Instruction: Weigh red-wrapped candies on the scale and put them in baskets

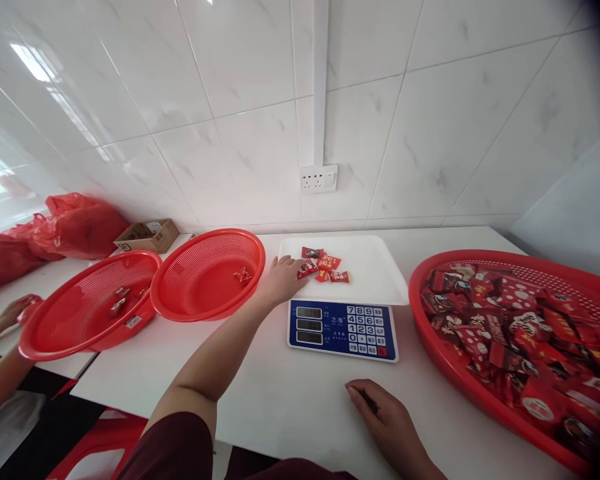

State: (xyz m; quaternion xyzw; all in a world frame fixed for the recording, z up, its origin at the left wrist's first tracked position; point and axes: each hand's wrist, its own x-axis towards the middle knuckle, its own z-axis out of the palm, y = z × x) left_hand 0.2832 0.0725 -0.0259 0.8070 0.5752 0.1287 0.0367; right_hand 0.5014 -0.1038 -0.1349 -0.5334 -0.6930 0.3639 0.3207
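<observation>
My left hand (283, 280) reaches over the left edge of the scale's white tray (375, 267). Its thumb and fingers close around a small red wrapped candy (307, 269). Several more wrapped candies (339, 277) in red and dark wrappers lie on the tray beside my fingertips. Below the tray is the scale's blue keypad panel (341, 331); its display digits are too faint to read surely. My right hand (383, 420) rests on the white table in front of the scale, fingers curled in, with nothing visible in them.
A big red basket (425, 333) full of wrapped candies stands at right. To the left are a red basket (195, 303) and another red basket (65, 320), each holding few candies. A co-worker's hand (17, 310), a cardboard box (153, 233) and red bags (80, 227) are further left.
</observation>
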